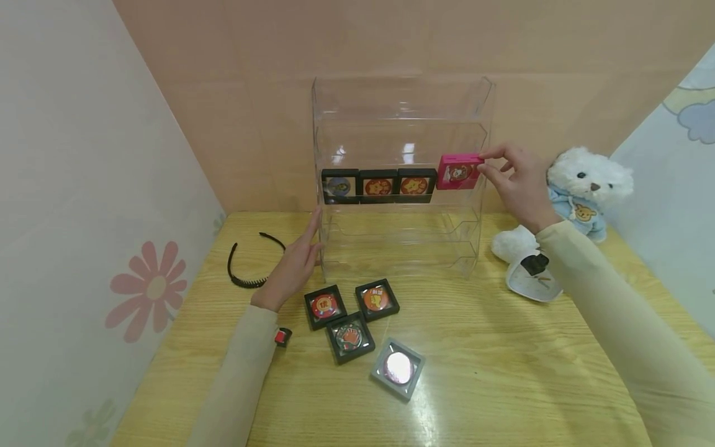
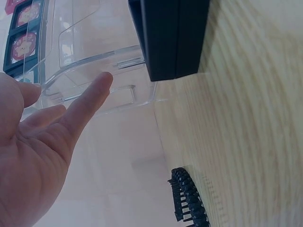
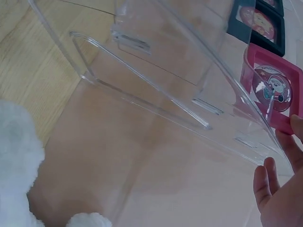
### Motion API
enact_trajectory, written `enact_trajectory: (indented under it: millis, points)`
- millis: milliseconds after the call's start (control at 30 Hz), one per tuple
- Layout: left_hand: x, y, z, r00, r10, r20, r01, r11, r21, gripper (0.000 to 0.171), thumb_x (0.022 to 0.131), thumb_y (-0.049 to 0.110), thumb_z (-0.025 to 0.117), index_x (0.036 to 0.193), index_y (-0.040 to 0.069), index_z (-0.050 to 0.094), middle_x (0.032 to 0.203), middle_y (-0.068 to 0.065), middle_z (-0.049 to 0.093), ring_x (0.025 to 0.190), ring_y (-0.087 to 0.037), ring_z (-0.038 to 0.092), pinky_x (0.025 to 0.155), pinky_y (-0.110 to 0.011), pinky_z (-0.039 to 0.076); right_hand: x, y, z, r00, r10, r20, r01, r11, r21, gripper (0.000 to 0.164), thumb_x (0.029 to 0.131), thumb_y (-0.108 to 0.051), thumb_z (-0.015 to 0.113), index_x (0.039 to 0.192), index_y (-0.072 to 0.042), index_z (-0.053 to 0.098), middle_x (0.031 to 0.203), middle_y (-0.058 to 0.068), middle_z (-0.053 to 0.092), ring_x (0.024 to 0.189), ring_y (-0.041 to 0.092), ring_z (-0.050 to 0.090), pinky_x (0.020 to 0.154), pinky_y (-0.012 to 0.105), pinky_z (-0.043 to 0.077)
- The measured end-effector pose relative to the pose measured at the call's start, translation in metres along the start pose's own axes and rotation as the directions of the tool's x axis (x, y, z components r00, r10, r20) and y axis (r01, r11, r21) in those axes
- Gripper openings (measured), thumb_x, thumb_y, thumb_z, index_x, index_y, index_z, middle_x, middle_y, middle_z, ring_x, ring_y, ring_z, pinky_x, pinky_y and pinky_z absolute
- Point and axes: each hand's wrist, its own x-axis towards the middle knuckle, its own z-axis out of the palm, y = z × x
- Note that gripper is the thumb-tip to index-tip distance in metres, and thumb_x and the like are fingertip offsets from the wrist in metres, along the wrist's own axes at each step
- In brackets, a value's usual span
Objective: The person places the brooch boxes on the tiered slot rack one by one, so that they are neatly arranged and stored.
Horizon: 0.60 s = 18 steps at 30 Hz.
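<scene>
In the head view, my right hand (image 1: 519, 183) pinches a pink square display case (image 1: 460, 172) by its right edge, at the right end of a shelf on the clear acrylic rack (image 1: 402, 118). A round badge shows inside that case (image 3: 273, 90) in the right wrist view. Three black display cases stand in a row on the same shelf, among them the leftmost case (image 1: 340, 186) and the one nearest the pink case (image 1: 416, 185). My left hand (image 1: 293, 267) has its fingers straight against the rack's left side; its palm shows in the left wrist view.
Three black cases, one with a thumb badge (image 1: 377, 300), and a grey case (image 1: 398, 369) lie on the wooden table (image 1: 475, 385) before the rack. A black headband (image 1: 246, 282) lies left. To the right are a white teddy bear (image 1: 592, 180) and a white fluffy item (image 1: 511, 244).
</scene>
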Motion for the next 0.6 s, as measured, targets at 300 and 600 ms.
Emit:
enact_trajectory:
  millis: [300, 600]
  points:
    - [0.0, -0.001, 0.0, 1.0, 0.003, -0.002, -0.003, 1.0, 0.009, 0.078, 0.109, 0.005, 0.042, 0.163, 0.035, -0.006, 0.165, -0.011, 0.019, 0.094, -0.032, 0.072, 0.078, -0.038, 0.061, -0.004, 0.005, 0.009, 0.995, -0.102, -0.004, 0.102, 0.992, -0.07, 0.018, 0.098, -0.012, 0.07, 0.112, -0.003, 0.068, 0.118, 0.012, 0.064, 0.107, 0.024, 0.046, 0.085, 0.033, 0.035]
    - [-0.001, 0.001, 0.0, 1.0, -0.009, 0.008, 0.009, 1.0, 0.006, 0.078, 0.109, 0.005, 0.042, 0.163, 0.036, -0.006, 0.165, -0.01, 0.018, 0.095, -0.031, 0.072, 0.08, -0.039, 0.061, -0.005, 0.013, 0.014, 0.954, -0.3, -0.025, 0.294, 0.945, -0.144, 0.014, 0.093, -0.002, 0.073, 0.106, 0.0, 0.068, 0.108, 0.016, 0.07, 0.103, 0.034, 0.053, 0.086, 0.048, 0.041]
